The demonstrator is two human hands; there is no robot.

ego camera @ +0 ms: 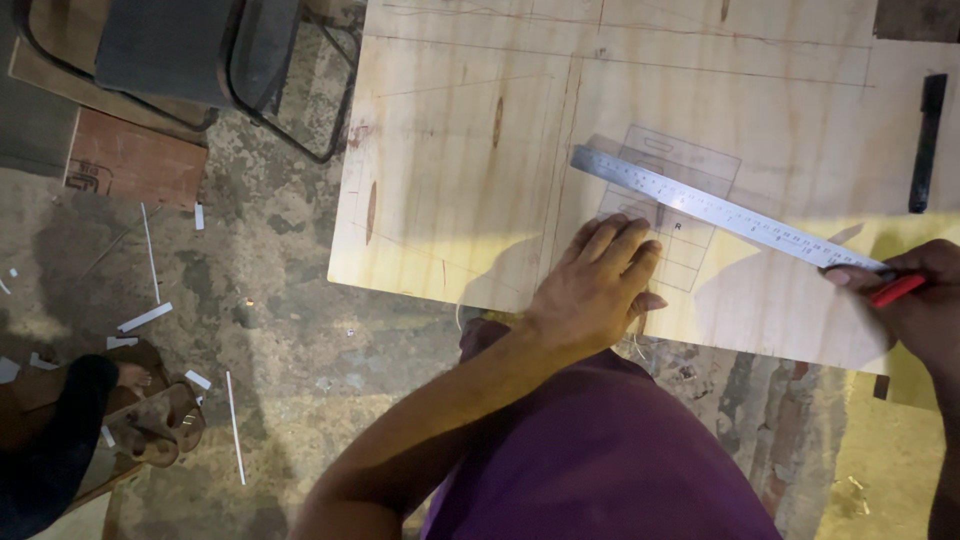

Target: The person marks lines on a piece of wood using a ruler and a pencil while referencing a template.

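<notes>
Your left hand [598,283], lower centre of frame: fingers spread flat, pressing clear template [665,215] onto plywood sheet [460,170]. Steel ruler [722,210] lies diagonal across template, centre right. Your right hand [915,300], right edge: fingers closed on red pencil [896,290] at ruler's lower end. Black marker [927,140] idle, upper right. Judgement: keep firm downward pressure on template, hold pencil tight against ruler edge, avoid shifting ruler mid-stroke.

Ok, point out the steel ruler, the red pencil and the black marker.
steel ruler [715,207], head view, middle of its blade.
red pencil [897,290], head view, shaft showing at the right hand.
black marker [927,140], head view, mid-barrel.
</notes>
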